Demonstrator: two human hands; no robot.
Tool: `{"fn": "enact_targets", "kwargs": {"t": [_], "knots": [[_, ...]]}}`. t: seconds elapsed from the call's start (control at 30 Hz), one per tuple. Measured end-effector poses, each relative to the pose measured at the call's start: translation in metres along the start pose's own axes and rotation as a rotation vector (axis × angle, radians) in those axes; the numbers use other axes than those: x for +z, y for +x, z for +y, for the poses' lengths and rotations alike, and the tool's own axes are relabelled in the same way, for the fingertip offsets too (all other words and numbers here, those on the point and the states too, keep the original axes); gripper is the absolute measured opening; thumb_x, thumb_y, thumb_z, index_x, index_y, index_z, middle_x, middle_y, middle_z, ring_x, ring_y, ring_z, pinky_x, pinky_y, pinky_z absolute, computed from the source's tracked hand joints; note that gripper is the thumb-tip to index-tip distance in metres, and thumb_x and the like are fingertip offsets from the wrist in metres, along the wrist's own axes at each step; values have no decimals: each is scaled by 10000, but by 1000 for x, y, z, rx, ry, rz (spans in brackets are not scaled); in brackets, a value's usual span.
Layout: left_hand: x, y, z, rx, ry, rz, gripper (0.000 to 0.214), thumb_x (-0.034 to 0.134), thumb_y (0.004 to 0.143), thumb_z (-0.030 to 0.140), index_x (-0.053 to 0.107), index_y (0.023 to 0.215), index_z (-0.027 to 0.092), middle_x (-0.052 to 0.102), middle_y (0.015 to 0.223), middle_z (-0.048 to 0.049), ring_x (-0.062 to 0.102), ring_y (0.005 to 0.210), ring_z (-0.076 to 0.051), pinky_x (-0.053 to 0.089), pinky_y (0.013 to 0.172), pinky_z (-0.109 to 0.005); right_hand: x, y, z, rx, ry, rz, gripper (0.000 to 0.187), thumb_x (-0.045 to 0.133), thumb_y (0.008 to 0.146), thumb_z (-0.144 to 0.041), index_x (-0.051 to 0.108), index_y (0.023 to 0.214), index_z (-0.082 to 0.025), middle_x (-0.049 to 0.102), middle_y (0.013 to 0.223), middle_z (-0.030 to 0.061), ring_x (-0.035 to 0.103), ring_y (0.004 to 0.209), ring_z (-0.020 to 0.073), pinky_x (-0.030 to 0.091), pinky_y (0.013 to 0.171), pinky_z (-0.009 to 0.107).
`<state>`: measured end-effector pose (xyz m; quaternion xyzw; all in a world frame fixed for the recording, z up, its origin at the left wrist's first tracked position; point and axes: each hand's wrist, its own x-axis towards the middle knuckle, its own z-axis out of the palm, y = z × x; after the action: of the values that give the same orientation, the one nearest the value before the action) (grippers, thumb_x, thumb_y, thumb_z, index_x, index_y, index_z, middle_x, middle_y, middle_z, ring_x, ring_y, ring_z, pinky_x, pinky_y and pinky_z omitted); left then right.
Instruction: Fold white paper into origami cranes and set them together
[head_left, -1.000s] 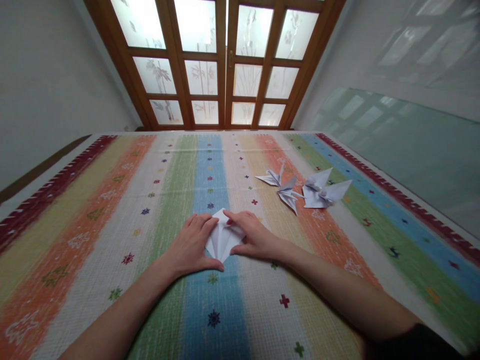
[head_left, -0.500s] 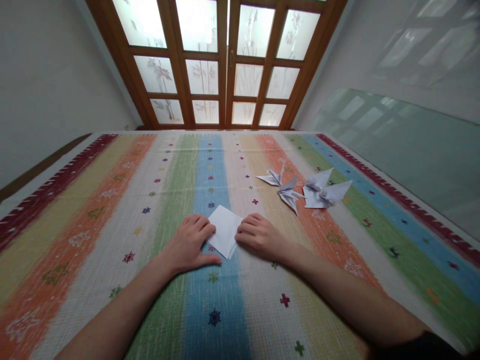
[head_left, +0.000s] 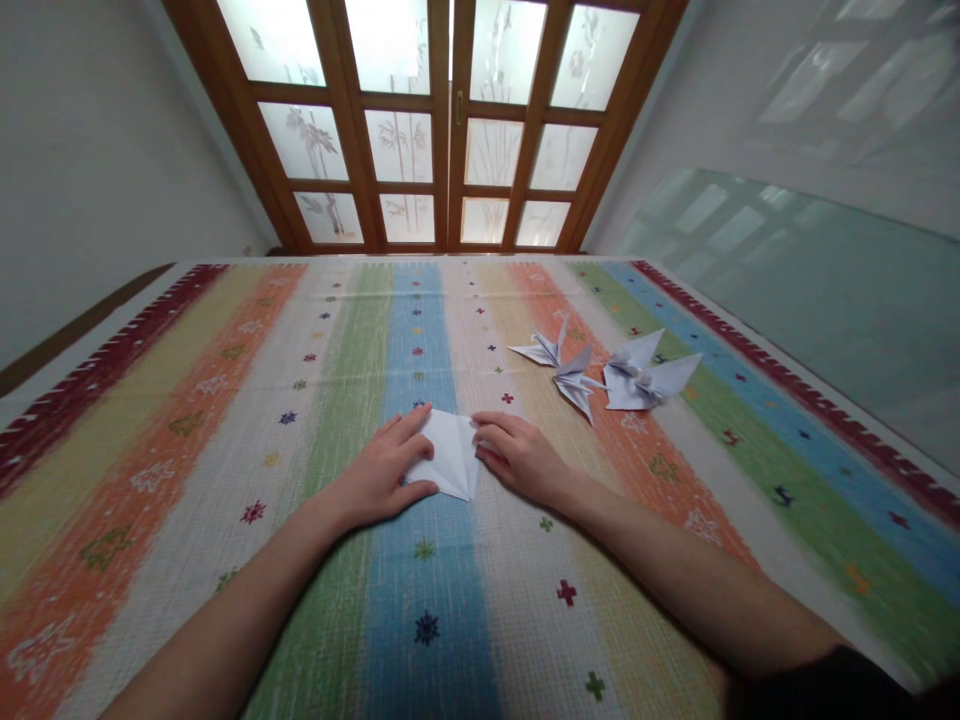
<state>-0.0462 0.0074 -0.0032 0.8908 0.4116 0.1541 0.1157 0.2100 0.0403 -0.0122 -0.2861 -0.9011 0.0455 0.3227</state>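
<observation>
A small folded sheet of white paper (head_left: 448,455) lies on the striped cloth, on its blue band, with a crease running toward the near right corner. My left hand (head_left: 386,465) grips its left side, the index finger stretched along the far left edge and the thumb at the near edge. At the paper's right edge, my right hand (head_left: 521,455) has curled fingers closed on the far right corner. The fingertips of both hands partly cover the paper's sides.
Several folded white paper cranes lie to the right beyond my right hand, one pair of wings (head_left: 574,375) beside a larger crane (head_left: 649,375). The patterned tablecloth (head_left: 300,540) covers the table. Wooden glazed doors (head_left: 448,130) stand behind, and a glass panel (head_left: 795,270) leans at the right.
The paper has turned a little, its near corner swinging to the right. My left index finger has moved forward along the far edge, and the left thumb now touches the near edge.
</observation>
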Motion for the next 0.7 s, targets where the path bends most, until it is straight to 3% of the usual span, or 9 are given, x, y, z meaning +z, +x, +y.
{"fn": "enact_targets", "kwargs": {"t": [0.1, 0.17, 0.37, 0.57, 0.7], "knots": [[1, 3, -1, -40, 44, -57, 683, 657, 822, 485, 436, 1381, 160, 333, 1533, -234, 320, 1423, -336, 294, 1118, -545, -2, 0, -5, 20, -36, 29, 59, 547, 903, -198, 598, 901, -168, 660, 1002, 126, 616, 911, 226, 528, 795, 374], [2, 5, 1, -60, 93, -76, 797, 661, 805, 536, 370, 1453, 177, 352, 1529, -221, 330, 1415, -348, 298, 1115, -539, -4, -1, -8, 25, -51, 55, 64, 536, 891, -192, 591, 863, -174, 648, 940, 117, 595, 865, 226, 518, 767, 379], [4, 6, 6, -107, 187, -93, 777, 520, 857, 646, 376, 1469, 189, 340, 1545, -194, 322, 1419, -341, 287, 1120, -512, -8, -6, -14, -1, 34, 83, 75, 524, 881, -204, 589, 852, -181, 648, 866, 89, 580, 813, 216, 499, 738, 374], [7, 5, 4, -104, 232, -106, 820, 499, 859, 655, 310, 1497, 176, 284, 1572, -189, 227, 1467, -325, 196, 1163, -519, -8, -5, -17, -89, 19, 35, 157, 555, 900, -274, 607, 1006, -171, 661, 1102, 128, 595, 1048, 254, 491, 906, 420], [7, 5, 4, -103, 228, -124, 832, 518, 855, 634, 290, 1506, 168, 259, 1578, -201, 220, 1469, -327, 195, 1164, -521, -7, -5, -18, -32, 3, -22, 196, 547, 901, -293, 610, 1032, -162, 640, 1148, 146, 588, 1067, 265, 488, 915, 433]]}}
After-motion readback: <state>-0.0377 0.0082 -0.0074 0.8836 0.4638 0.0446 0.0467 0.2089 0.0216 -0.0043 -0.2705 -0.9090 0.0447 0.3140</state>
